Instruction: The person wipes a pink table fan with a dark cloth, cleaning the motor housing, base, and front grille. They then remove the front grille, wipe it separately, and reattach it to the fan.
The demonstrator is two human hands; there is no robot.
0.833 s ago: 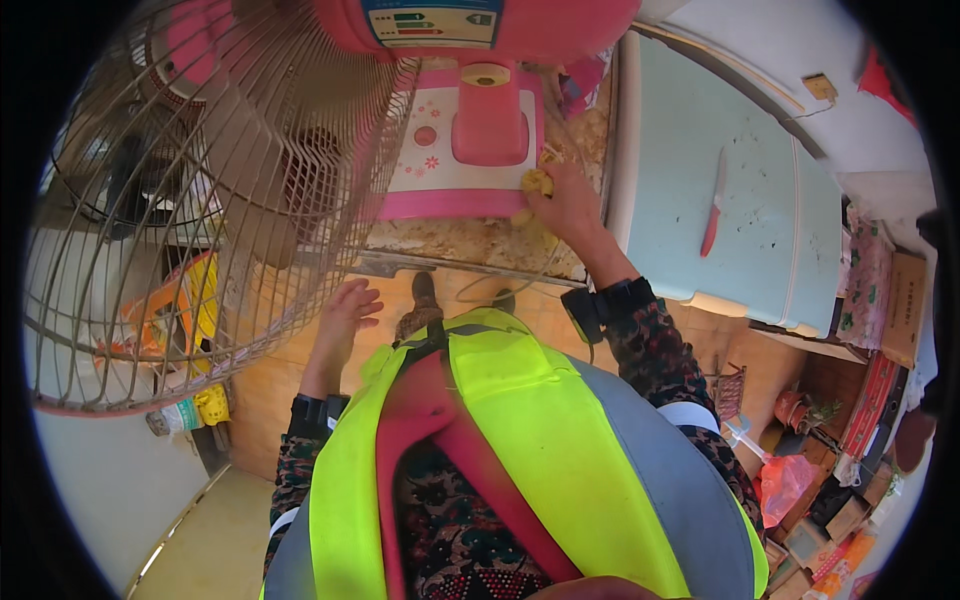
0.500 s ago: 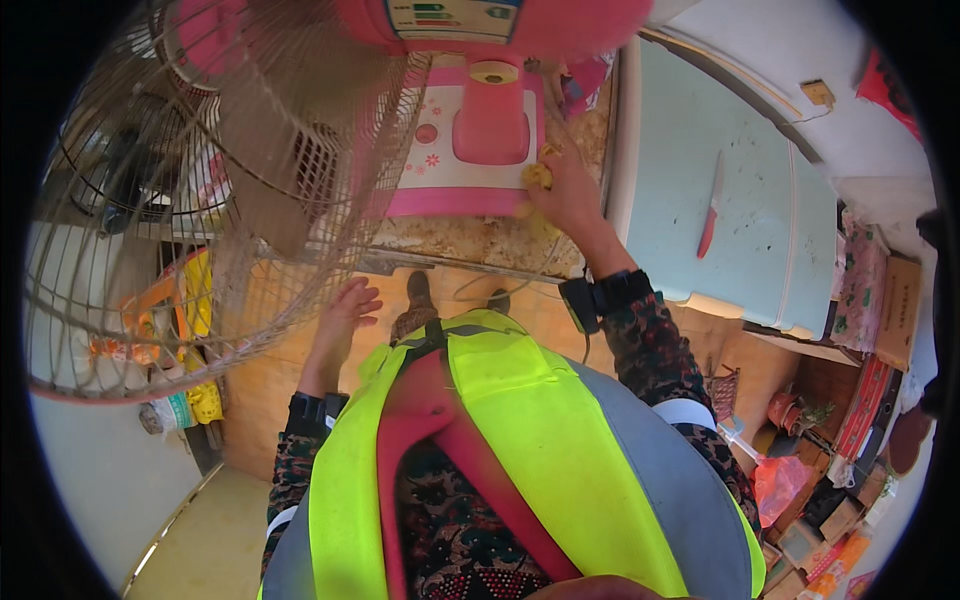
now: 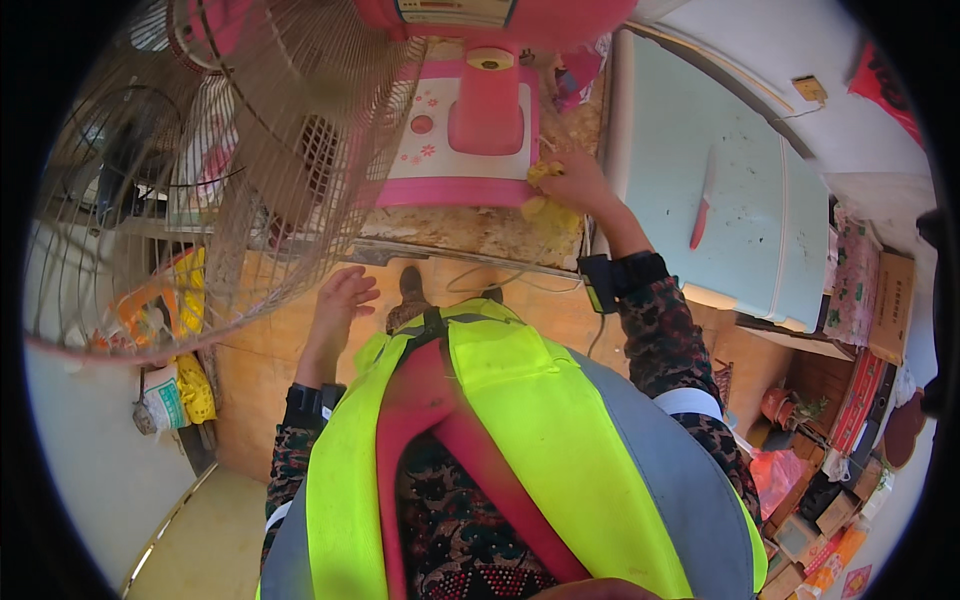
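Wire fan guard (image 3: 200,190) fills upper left, tilted across the desk (image 3: 470,232). Pink-white fan base (image 3: 465,135) stands on the desk, long axis running away from the person. Right hand (image 3: 575,185), arm stretched forward, grips a yellow cloth (image 3: 540,190) against the base's right near corner. Left hand (image 3: 340,300) hangs open below the desk edge, holding nothing. Pale fridge top (image 3: 720,200) at right carries a red-handled knife (image 3: 703,200).

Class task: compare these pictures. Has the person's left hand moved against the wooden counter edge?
No. The left hand hovers open just below the counter edge, as before.
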